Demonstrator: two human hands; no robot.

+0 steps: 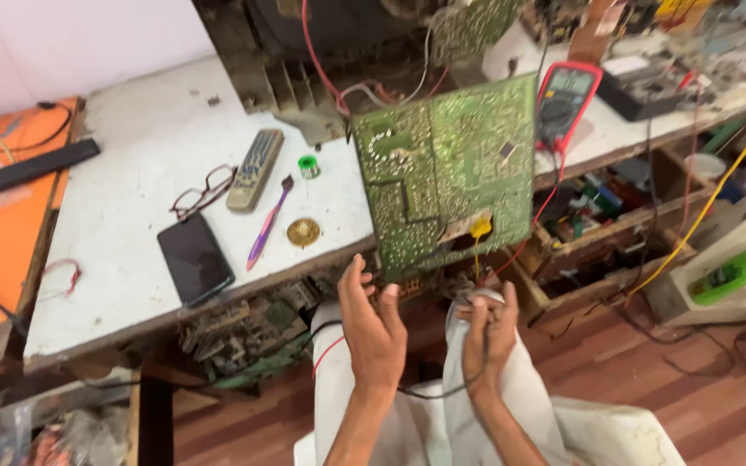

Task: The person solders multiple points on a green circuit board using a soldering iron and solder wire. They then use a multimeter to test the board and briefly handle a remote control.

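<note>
Both forearms rise from the bottom edge, the left hand [373, 332] held open and upright with its palm turned toward the right and fingers [357, 280] loosely spread, while the right hand [488, 332] beside it is curled closed, its knuckles facing up, the two slightly apart.
</note>
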